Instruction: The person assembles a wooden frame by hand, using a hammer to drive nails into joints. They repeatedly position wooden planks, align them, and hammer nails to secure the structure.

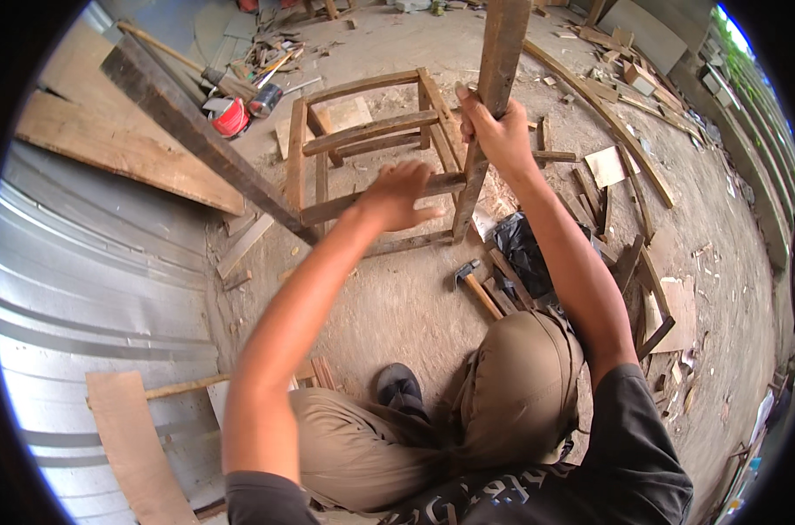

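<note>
A wooden chair frame (362, 85) stands on the floor in front of me, made of rails and legs. Two long posts rise from its near side: the left post (196, 133) slants up to the left, and the right post (504, 44) reaches the top of the view. My right hand (500, 136) is wrapped round the right post partway up. Over the near crossbar (332, 210) lies my left hand (395, 194), fingers stretched and thumb apart; whether it presses on the bar I cannot tell. A hammer (482, 295) rests on the floor near my knee.
Beside the hammer sits a black plastic bag (521, 249). Wood scraps and a long strip of wood (603, 114) lie to the right. On the left are a corrugated metal sheet (100, 289), a large board (126, 149) and a red container (228, 118).
</note>
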Available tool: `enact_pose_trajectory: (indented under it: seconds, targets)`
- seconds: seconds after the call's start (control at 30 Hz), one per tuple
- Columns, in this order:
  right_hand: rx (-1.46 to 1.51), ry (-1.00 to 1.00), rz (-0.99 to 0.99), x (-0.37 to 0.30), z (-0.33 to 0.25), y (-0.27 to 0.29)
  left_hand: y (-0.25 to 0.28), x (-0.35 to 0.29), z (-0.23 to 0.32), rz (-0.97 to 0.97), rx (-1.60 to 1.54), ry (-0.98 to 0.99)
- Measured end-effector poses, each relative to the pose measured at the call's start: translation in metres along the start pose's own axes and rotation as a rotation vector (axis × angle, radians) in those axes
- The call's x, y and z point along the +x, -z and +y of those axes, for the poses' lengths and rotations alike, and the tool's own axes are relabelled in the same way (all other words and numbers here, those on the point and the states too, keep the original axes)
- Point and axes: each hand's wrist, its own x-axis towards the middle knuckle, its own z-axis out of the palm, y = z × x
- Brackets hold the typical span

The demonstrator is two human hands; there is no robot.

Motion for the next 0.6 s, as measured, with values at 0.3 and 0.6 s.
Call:
enact_pose_trajectory:
  seconds: [0.3, 0.6]
  targets:
    - [-0.110, 0.264, 0.091, -0.041, 0.072, 0.026, 0.116, -0.165, -0.054, -0.774, -0.497, 1.007]
    - [-0.414, -0.140, -0.090, -0.135, 0.169, 0.016, 0.002, -0.221, -0.063, 0.077, -0.508, 0.969]
